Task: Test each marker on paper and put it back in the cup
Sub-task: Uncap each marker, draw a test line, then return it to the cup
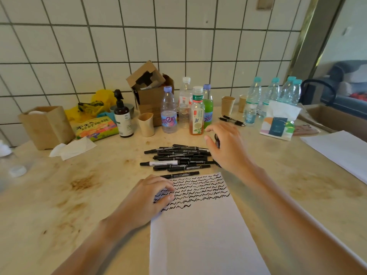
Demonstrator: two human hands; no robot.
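A white sheet of paper (198, 235) lies in front of me, its top part filled with rows of black squiggles. My left hand (151, 197) rests flat on the sheet's upper left corner, fingers straight. Just beyond the paper lies a pile of several black markers (176, 157). My right hand (226, 147) hovers at the right end of the pile and grips a black marker (216, 140), mostly hidden by the fingers. A beige cup (146, 124) stands behind the pile to the left.
Drink bottles (196, 114) and a cardboard box (151, 90) stand behind the markers. More paper cups (228, 105), water bottles (272, 94) and a tissue pack (278, 124) are at the back right. A pump bottle (123, 120), snack bag and paper bag stand left. Another sheet (341, 151) lies far right.
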